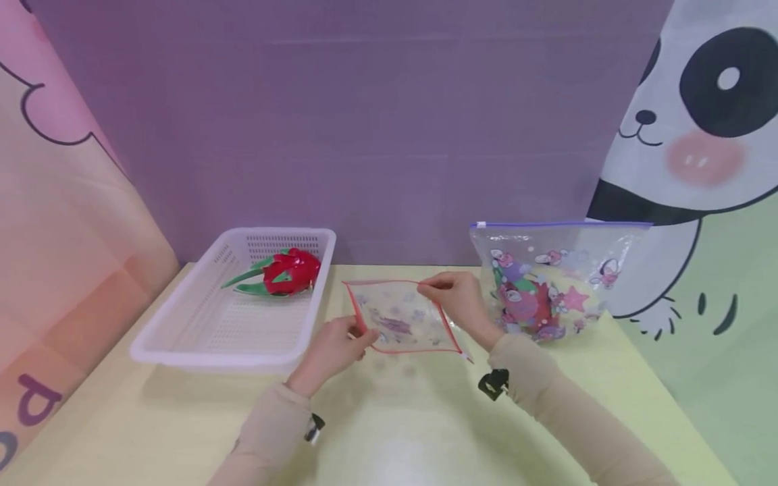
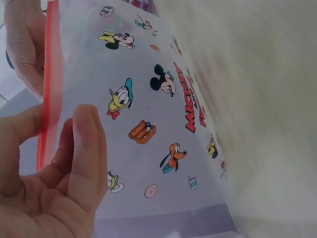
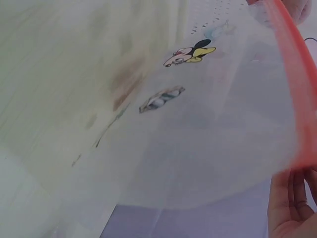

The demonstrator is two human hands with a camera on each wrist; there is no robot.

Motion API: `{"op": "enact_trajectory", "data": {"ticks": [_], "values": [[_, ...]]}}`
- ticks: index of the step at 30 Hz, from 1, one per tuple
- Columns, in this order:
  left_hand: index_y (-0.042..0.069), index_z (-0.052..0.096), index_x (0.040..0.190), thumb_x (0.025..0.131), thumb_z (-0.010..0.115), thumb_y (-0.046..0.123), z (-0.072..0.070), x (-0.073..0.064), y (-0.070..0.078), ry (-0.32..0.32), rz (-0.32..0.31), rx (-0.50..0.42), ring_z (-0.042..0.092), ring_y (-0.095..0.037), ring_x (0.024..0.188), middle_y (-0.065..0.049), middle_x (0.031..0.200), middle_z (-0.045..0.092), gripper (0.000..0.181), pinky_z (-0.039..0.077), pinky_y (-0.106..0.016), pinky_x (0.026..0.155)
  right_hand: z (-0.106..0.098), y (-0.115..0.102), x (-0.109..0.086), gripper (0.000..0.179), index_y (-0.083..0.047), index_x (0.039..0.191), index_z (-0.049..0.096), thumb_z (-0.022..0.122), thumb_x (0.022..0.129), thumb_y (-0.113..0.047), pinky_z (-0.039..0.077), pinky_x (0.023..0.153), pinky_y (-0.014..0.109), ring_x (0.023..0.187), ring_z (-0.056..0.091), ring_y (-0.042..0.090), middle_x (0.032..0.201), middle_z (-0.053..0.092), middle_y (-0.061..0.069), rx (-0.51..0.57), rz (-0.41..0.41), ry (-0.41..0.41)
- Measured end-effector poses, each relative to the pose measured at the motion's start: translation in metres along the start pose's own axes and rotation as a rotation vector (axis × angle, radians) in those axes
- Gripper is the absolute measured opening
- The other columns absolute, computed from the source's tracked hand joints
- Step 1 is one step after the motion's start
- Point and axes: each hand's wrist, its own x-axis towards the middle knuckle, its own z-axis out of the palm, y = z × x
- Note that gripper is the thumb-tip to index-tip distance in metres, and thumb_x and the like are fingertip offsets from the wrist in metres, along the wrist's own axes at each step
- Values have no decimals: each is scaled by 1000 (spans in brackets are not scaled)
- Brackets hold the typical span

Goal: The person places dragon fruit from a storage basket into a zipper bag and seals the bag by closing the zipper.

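Between both hands a clear zipper bag [image 1: 395, 317] with a red edge is held with its mouth spread apart, over the table. Cartoon prints cover its plastic sides [image 2: 148, 99]. My left hand [image 1: 337, 347] pinches the red edge at the near left, its thumb and fingers on either side of the strip [image 2: 48, 99]. At the far right, my right hand [image 1: 458, 297] pinches the same red rim. A white zipper slider [image 1: 464, 356] hangs at the bag's near right corner.
At left stands a white perforated basket [image 1: 154, 344] holding a glossy red and green dragon fruit [image 1: 294, 272]. A larger clear bag with a purple zipper [image 1: 577, 226] stands upright at right, with colourful things inside. A purple cloth [image 1: 395, 135] hangs behind the table [image 1: 395, 418].
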Motion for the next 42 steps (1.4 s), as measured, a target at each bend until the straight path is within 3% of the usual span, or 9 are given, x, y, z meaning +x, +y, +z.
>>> {"op": "enact_trajectory", "data": {"ticks": [6, 13, 16, 22, 26, 31, 37, 42], "values": [[10, 64, 85, 86, 61, 31, -1, -7, -6, -17, 24, -7, 58, -10, 64, -2, 79, 65, 21, 46, -24, 56, 1, 0, -1, 14, -12, 91, 73, 68, 83, -22, 51, 62, 25, 74, 62, 15, 88, 71, 6, -25, 8, -5], [16, 64, 84, 83, 65, 26, -10, -31, -14, 13, 86, 63, 58, -7, 70, 5, 82, 66, 10, 47, -23, 61, 2, 1, -3, 14, -7, 90, 72, 69, 81, -17, 51, 62, 24, 77, 65, 20, 87, 71, 7, -45, -34, -4], [15, 64, 86, 82, 66, 22, -15, -40, -19, 43, 198, 137, 60, -9, 71, 5, 83, 66, 8, 49, -22, 63, 2, 2, -3, 13, -6, 89, 72, 69, 81, -16, 51, 61, 23, 73, 64, 15, 86, 71, 8, -57, -56, 0], [12, 65, 101, 78, 71, 17, -36, -50, -35, 190, 560, 410, 62, -14, 93, 2, 100, 65, 24, 52, -30, 79, -1, 2, -1, 10, -6, 87, 73, 70, 80, -13, 51, 60, 23, 70, 62, 12, 86, 71, 9, -75, -94, 10], [8, 62, 110, 75, 73, 17, -67, -44, -40, 231, 669, 540, 58, -21, 106, -5, 114, 61, 38, 50, -39, 86, -3, 1, -1, 11, -6, 87, 73, 70, 80, -13, 52, 59, 24, 70, 64, 15, 85, 71, 9, -80, -102, 13], [2, 57, 119, 76, 72, 16, -108, -23, -45, 187, 623, 655, 50, -32, 116, -14, 126, 54, 48, 46, -47, 92, -2, 1, 0, 12, -8, 89, 73, 69, 82, -16, 52, 60, 25, 74, 66, 22, 86, 71, 8, -73, -79, -13], [-11, 46, 125, 73, 72, 15, -147, 26, -62, 94, 512, 892, 40, -45, 121, -29, 130, 45, 64, 36, -53, 100, -1, 3, 1, 12, -9, 90, 73, 68, 82, -18, 53, 61, 26, 71, 64, 15, 86, 71, 6, -82, -42, -21], [-15, 35, 130, 73, 73, 21, -168, 64, -81, -40, 366, 899, 32, -48, 125, -35, 134, 36, 78, 31, -55, 103, -1, 2, 1, 14, -7, 91, 73, 69, 82, -18, 53, 61, 26, 71, 64, 15, 85, 71, 7, -74, -35, -12]]}}
